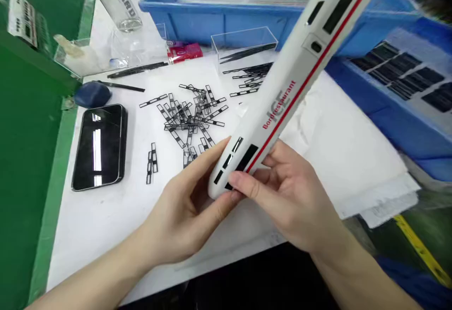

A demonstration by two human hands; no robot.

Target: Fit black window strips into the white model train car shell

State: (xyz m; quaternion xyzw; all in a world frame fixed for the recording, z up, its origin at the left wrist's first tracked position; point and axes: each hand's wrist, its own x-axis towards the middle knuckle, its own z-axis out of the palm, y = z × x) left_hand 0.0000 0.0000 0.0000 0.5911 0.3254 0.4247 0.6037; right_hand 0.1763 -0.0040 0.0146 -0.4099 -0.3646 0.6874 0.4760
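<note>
- White ICE model train carriage (293, 84), with a red stripe, black window panels and red "Bordrestaurant" lettering: tilted on a diagonal, lower end in both hands, upper end running past the top edge of the view, above the worktop (106, 239)
- Left hand (183, 211): under and around the carriage's lower end, fingers (208, 164) curled up its near side, thumb pressed against the end
- Right hand (286, 192): on the other side of the same end, fingers (247, 187) wrapped across it, the two hands pinching the carriage between them
- Pile of black window strips (190, 117): just left of the carriage, tangled and overlapping, its lower edge near the left hand
- Short stack of black strips (151, 164): left of the carriage, beyond that pile's lower left
- Loose group of black strips (250, 77): just behind the carriage
- Clear plastic box (243, 42) with black tweezers (247, 53) inside: behind the carriage, next to those strips
- Black smartphone (100, 147), face up: well left of the carriage
- Dark blue pouch (92, 94): farther left, behind the smartphone
- Blue plastic crate (226, 13): behind the carriage, holding flat sheets
- Blue tray (399, 112) with black window panels: well right of the carriage
- White paper sheets (353, 159): under and right of the carriage
</note>
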